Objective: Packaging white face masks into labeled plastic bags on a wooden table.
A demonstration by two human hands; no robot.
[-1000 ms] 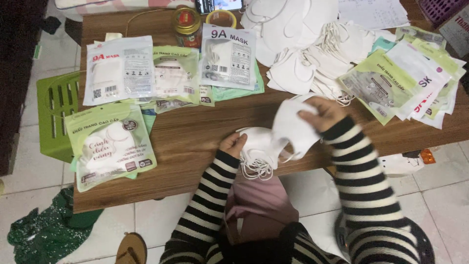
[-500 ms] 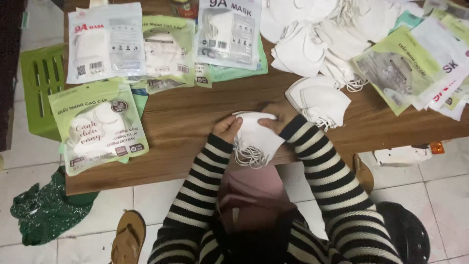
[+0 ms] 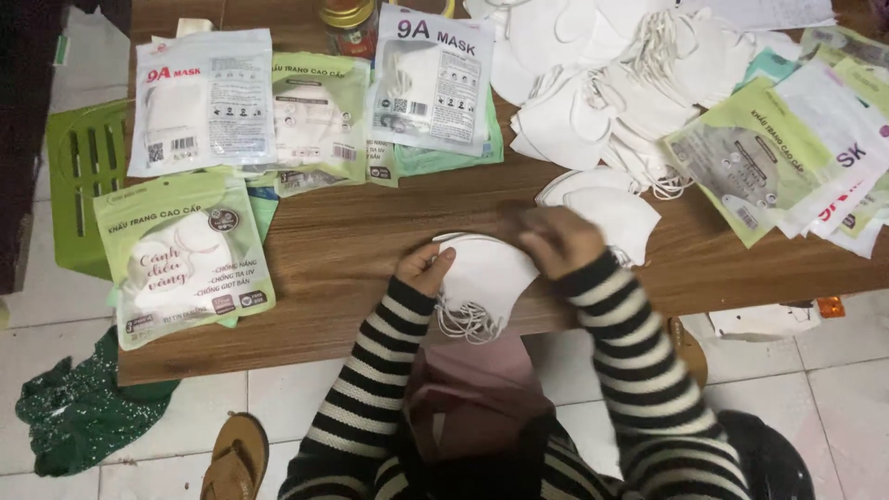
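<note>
Table (image 3: 370,231): brown wood, it fills the middle of the view.
Mask pile (image 3: 602,83): loose white masks, far right.
Green packet (image 3: 181,255): flat on the left part.
Mask stack (image 3: 486,278): white, at the near edge (ear loops hang over it).
Left hand (image 3: 424,268): fingers closed on the stack's left rim.
Right hand (image 3: 556,239): blurred, curled on the stack's top right.

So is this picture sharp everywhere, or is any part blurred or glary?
In the head view the right hand is smeared by motion blur, while the left hand and the stack of white masks look fairly sharp; lighting is soft and even, with faint sheen on the plastic mask packets.
</note>
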